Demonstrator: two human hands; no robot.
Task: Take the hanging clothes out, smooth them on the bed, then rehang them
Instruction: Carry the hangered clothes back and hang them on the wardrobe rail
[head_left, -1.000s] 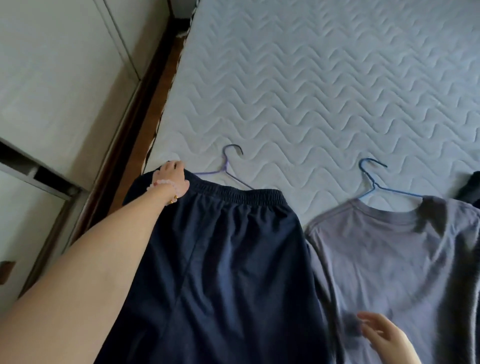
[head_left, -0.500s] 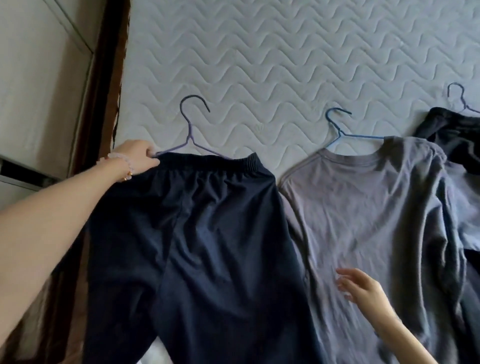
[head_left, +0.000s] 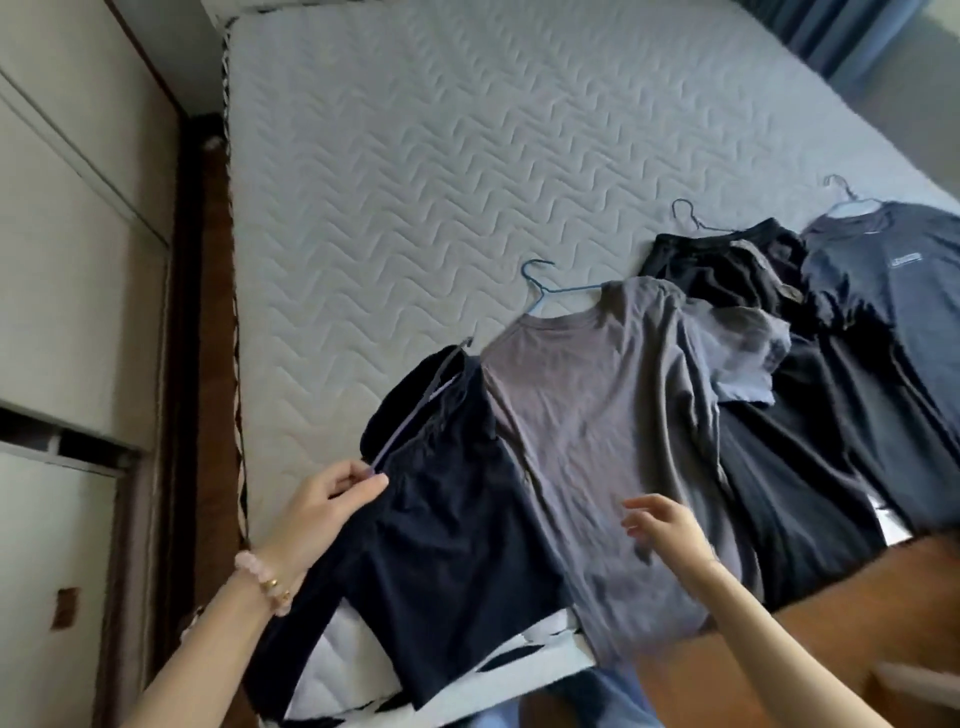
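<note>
On the quilted bed (head_left: 415, 156) the navy shorts (head_left: 447, 509) lie half-folded beside the grey T-shirt (head_left: 613, 415), left hand (head_left: 317, 509) pinching their lilac hanger (head_left: 410, 421), right hand (head_left: 660, 525) spread above; a tug could rumple both.

Garments (head_left: 602, 415): four; hangers (head_left: 540, 288): four; hands (head_left: 327, 499): two

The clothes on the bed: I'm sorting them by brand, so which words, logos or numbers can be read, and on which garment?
Blue-grey T-shirt, far right: a small pale print on the chest, too blurred to read.
Grey T-shirt, dark shorts, black garment: no text shows.
Hangers, mattress, wardrobe: none.
</note>
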